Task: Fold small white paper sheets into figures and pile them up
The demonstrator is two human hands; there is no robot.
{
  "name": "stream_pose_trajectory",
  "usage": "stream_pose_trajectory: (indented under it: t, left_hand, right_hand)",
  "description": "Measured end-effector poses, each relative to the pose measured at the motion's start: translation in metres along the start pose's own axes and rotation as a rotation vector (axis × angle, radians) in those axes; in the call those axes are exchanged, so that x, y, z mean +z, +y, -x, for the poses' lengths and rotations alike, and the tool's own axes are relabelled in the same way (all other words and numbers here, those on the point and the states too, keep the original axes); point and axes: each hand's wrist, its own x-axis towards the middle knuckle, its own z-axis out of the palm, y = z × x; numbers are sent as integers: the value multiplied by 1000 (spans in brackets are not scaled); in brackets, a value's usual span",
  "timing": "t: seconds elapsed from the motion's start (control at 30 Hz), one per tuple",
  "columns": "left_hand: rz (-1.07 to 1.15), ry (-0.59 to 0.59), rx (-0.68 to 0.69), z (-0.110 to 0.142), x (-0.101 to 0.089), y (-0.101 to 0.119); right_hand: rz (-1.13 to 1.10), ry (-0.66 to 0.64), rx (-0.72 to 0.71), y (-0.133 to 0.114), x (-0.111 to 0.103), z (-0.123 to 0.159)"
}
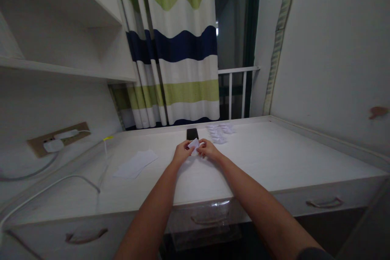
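Left hand [183, 152]: the fingers are drawn narrow, and the left side of the folded white paper [193, 145] is pinched between them.
Right hand [209, 149]: the fingers are likewise closed narrow on the paper's right side, so that it is held up between both hands.
Paper's place: it is kept just above the middle of the white desk [268, 154], near the far edge.
Black smartphone [192, 133]: it is laid flat just beyond the hands, near the far edge.
Small paper pieces [219, 131]: they are gathered far right of the hands, apparently kept apart from the loose sheets [135, 163] placed to the left.
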Motion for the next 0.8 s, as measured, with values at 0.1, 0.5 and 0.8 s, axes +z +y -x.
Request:
stream_pose_trajectory:
  t: [0.1,0.5,0.8]
  left_hand:
    - [32,-22,-17,1,1,1]
    - [74,-91,-36,3,1,2]
    - [127,-62,-73,1,0,-1]
  right_hand:
    - [-21,-2,-8,2,0,-1]
    - [-63,-44,-63,11,-3,-7]
    - [-98,-85,-120,11,-4,-7]
